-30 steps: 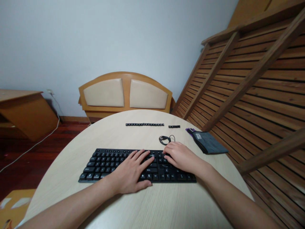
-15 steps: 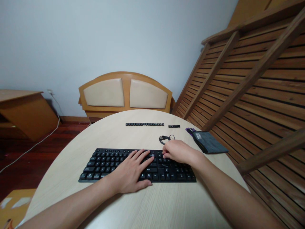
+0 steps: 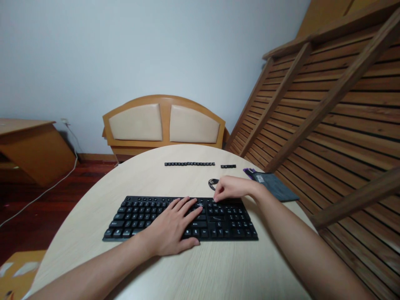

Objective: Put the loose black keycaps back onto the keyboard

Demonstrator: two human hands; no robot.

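Observation:
A black keyboard (image 3: 131, 216) lies flat on the round pale table. My left hand (image 3: 170, 231) rests on its middle with the fingers stretched out and apart, the thumb at the near edge. Over the keyboard's far edge, right of centre, my right hand (image 3: 233, 187) is closed in a pinch; anything between its fingertips is hidden. Farther back, small black keycaps stand in a long row (image 3: 189, 163), with a shorter row of keycaps (image 3: 228, 166) to its right. Behind my right hand shows part of a coiled black cable (image 3: 212, 182).
On the table's right lies a dark grey pouch (image 3: 278, 188) with purple at one end. A slatted wooden frame (image 3: 312, 116) leans along the right side. Beyond the table stands a padded headboard (image 3: 166, 121); a wooden desk (image 3: 34, 154) is at the left.
My right hand has shifted slightly away from me, with its wrist raised, so more of the number pad shows. My left hand has stayed in place on the keyboard.

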